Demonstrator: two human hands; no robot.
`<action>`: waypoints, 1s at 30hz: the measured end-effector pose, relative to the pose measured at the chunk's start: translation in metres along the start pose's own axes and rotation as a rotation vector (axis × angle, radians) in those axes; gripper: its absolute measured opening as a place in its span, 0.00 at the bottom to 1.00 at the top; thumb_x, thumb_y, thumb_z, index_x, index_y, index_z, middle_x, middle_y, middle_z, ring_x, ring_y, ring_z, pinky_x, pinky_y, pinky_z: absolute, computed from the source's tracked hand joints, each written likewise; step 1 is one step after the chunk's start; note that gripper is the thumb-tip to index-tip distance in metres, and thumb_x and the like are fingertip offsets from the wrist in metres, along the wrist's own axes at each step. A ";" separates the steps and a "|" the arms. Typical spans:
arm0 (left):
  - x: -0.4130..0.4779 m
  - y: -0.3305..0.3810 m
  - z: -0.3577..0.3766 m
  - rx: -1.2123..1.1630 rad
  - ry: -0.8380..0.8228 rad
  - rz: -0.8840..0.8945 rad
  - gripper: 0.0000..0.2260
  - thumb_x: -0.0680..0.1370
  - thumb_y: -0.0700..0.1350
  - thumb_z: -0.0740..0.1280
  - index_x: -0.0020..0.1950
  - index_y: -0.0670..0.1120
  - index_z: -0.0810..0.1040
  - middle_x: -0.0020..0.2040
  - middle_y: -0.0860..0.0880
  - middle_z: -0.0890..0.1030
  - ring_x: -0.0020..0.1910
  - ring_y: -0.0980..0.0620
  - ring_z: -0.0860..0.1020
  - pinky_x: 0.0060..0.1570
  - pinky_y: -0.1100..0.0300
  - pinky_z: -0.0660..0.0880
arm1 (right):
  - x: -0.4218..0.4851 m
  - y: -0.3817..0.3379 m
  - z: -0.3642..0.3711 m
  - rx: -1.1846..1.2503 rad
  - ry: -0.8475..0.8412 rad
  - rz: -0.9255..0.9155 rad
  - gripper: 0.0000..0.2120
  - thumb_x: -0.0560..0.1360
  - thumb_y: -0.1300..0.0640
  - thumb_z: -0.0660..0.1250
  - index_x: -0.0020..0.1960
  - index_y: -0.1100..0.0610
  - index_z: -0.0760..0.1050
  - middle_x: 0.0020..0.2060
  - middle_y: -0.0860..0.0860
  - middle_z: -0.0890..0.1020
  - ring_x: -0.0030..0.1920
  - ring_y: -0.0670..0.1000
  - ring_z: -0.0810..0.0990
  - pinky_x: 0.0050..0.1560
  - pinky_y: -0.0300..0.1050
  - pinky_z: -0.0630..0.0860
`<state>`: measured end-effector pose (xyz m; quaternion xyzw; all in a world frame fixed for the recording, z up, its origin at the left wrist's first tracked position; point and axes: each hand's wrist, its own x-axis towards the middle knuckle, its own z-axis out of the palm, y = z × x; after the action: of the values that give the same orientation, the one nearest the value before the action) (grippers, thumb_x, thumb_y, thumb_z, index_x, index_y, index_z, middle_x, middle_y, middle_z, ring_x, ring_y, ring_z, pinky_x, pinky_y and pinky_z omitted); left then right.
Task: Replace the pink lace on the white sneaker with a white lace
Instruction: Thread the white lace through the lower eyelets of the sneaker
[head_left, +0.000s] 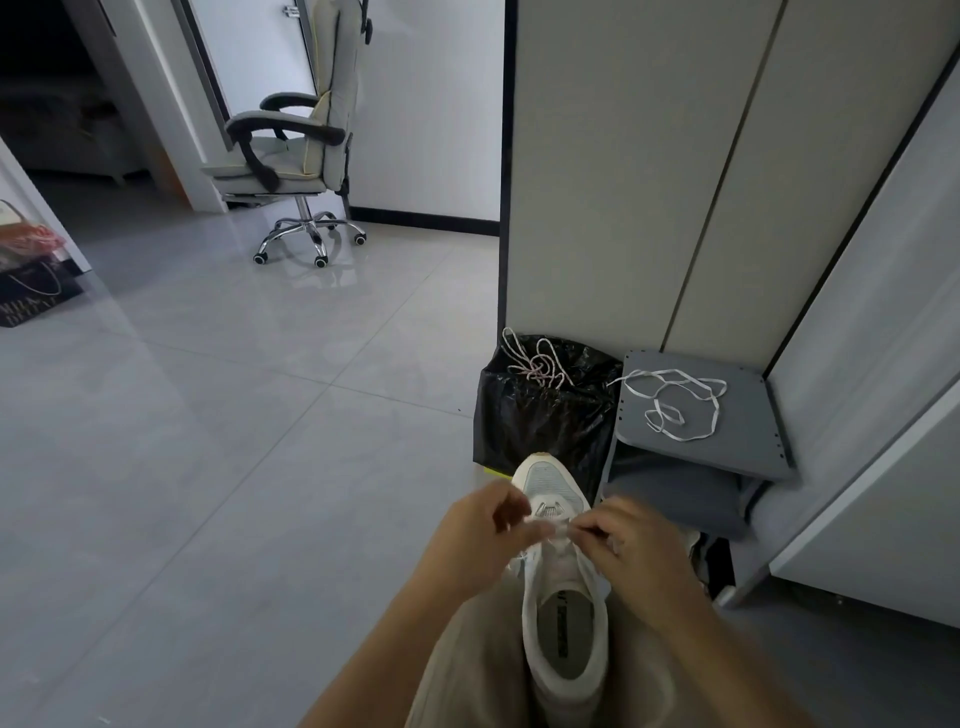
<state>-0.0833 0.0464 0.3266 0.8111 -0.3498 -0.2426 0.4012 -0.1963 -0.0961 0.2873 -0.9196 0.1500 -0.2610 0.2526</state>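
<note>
White sneaker (565, 597) lies toe-far on the lap; left hand (470, 540) and right hand (644, 555) both pinch its front eyelets (fingertips blurred). The white lace (675, 371) sits far right on the grey shelf (750, 434), nearer the right hand.

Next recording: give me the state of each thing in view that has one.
Sneaker: on the lap, toe pointing away.
Left hand: pinches the sneaker's lace, colour blurred.
Right hand: pinches the same lace.
Pink lace: loose, tangled on the black bin bag.
White lace: loose on the grey rack, untouched.
Office chair: upright, unoccupied.
</note>
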 end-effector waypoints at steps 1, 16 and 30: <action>-0.006 -0.009 0.009 0.079 -0.027 -0.081 0.12 0.70 0.55 0.71 0.47 0.52 0.72 0.41 0.54 0.78 0.37 0.58 0.75 0.36 0.62 0.73 | -0.003 0.002 0.003 -0.012 -0.027 0.008 0.13 0.69 0.44 0.60 0.39 0.49 0.81 0.34 0.42 0.78 0.38 0.40 0.73 0.40 0.33 0.68; -0.034 -0.029 0.034 -0.254 0.068 -0.233 0.09 0.78 0.38 0.62 0.47 0.51 0.79 0.37 0.49 0.83 0.29 0.57 0.79 0.32 0.70 0.72 | -0.011 -0.006 0.028 -0.288 -0.041 -0.114 0.09 0.67 0.46 0.59 0.33 0.47 0.75 0.33 0.43 0.71 0.39 0.43 0.69 0.38 0.41 0.72; -0.024 -0.027 0.030 -0.358 0.007 -0.287 0.07 0.81 0.44 0.59 0.47 0.46 0.76 0.38 0.47 0.81 0.32 0.52 0.80 0.38 0.56 0.80 | -0.004 -0.001 0.035 -0.346 -0.114 -0.234 0.11 0.68 0.47 0.56 0.34 0.45 0.76 0.32 0.42 0.73 0.40 0.42 0.67 0.40 0.36 0.69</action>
<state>-0.1084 0.0620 0.2901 0.7693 -0.1808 -0.3525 0.5012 -0.1799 -0.0800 0.2602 -0.9736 0.0705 -0.2065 0.0670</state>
